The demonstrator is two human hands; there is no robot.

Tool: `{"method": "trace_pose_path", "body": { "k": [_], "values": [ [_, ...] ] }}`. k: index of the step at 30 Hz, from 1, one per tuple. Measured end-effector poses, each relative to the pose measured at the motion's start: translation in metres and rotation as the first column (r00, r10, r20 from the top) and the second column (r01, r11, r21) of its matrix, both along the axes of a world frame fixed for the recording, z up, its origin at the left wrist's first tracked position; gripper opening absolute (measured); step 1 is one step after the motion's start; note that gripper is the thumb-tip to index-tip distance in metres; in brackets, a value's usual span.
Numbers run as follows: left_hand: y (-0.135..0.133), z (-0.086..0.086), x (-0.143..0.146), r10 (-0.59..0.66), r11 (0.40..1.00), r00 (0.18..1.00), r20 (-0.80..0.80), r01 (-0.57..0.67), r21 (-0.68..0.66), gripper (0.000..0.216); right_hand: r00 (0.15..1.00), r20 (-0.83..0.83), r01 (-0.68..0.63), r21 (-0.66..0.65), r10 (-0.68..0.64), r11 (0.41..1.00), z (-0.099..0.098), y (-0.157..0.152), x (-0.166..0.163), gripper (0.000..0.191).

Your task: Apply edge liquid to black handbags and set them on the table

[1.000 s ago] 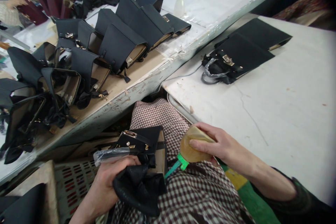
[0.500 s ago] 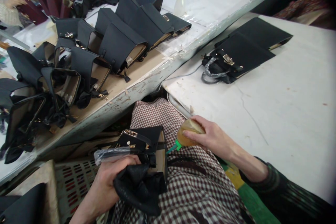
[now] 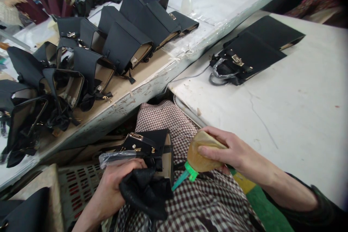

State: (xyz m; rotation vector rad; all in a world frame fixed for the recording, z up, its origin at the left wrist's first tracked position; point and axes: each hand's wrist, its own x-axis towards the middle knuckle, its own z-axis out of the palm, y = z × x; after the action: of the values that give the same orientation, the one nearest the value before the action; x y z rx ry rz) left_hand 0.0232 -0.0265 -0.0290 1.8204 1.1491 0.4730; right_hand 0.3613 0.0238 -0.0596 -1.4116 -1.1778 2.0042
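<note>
My left hand [image 3: 112,188] is closed round a black handbag [image 3: 148,168] resting on my checked lap, gripping its crumpled black lining and a plastic-wrapped handle [image 3: 115,157]. The bag's gold clasp [image 3: 136,136] faces up. My right hand [image 3: 233,154] is wrapped round a soft amber glue bottle [image 3: 199,154]. Its green nozzle [image 3: 181,180] points down and left, with the tip touching the bag's open side edge.
Several black handbags [image 3: 122,43] lie in rows on the worn bench at left. A finished bag [image 3: 244,59] lies on the white table [image 3: 285,108] at right. A second glue bottle [image 3: 187,1] stands at the back. Below left sits a plastic crate [image 3: 76,188].
My right hand drew the bottle back and up from the bag half a second ago, then brought it down again, so the nozzle tip is back at the bag's edge.
</note>
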Motion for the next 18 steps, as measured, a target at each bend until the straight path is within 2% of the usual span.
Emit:
{"method": "trace_pose_path", "body": {
  "k": [4,8,12,18],
  "values": [
    [-0.004,-0.002,-0.007,0.052,0.998,0.998,-0.028,-0.051,0.035,0.013,0.984,-0.114,0.126,-0.111,-0.139,0.986,-0.011,-0.001,-0.001,0.039],
    [-0.005,-0.004,-0.012,0.077,0.997,0.997,-0.030,-0.076,0.027,0.012,0.930,-0.187,0.274,-0.225,-0.318,0.935,-0.024,-0.001,-0.002,0.037],
    [-0.001,-0.002,-0.011,0.075,0.997,0.997,-0.006,-0.075,0.000,0.013,0.914,-0.163,0.353,-0.131,-0.372,0.926,-0.029,-0.004,-0.007,0.036],
    [0.001,-0.004,-0.016,0.152,0.986,0.988,-0.002,-0.151,0.069,0.013,0.918,-0.132,0.377,0.011,-0.373,0.926,-0.031,-0.007,-0.021,0.040]
  ]
}}
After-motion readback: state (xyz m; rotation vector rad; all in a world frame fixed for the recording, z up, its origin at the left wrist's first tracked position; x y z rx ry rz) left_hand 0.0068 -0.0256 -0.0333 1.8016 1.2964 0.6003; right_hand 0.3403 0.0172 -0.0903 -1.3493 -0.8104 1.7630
